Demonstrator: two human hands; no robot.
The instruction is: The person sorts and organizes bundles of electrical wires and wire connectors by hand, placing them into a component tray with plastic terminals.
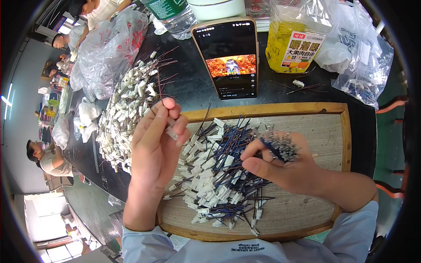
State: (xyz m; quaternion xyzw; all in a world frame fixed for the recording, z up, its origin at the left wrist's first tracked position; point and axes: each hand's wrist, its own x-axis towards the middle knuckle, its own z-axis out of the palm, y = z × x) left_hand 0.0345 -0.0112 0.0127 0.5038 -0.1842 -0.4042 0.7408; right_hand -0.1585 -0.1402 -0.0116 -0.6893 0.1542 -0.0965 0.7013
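Observation:
My left hand (154,138) is raised over the left edge of a wood-framed tray (322,144). Its thumb and fingers are closed on a small white plastic connector (171,131), with a thin dark wire rising above the fingertips. My right hand (287,168), over the tray's middle right, is closed round a bundle of dark wires (280,148) whose shiny metal ends fan out over the fingers. Below and between the hands lies a loose heap of wired white connectors (204,175), mixed with dark blue and brown wires.
A larger pile of wired connectors (125,109) covers the black table (186,65) at left. Beyond the tray stand a phone (230,65) with a lit screen, a yellow drink bottle (280,37) and a water bottle (177,22). Plastic bags (109,48) lie farther off; other people (50,160) sit at left.

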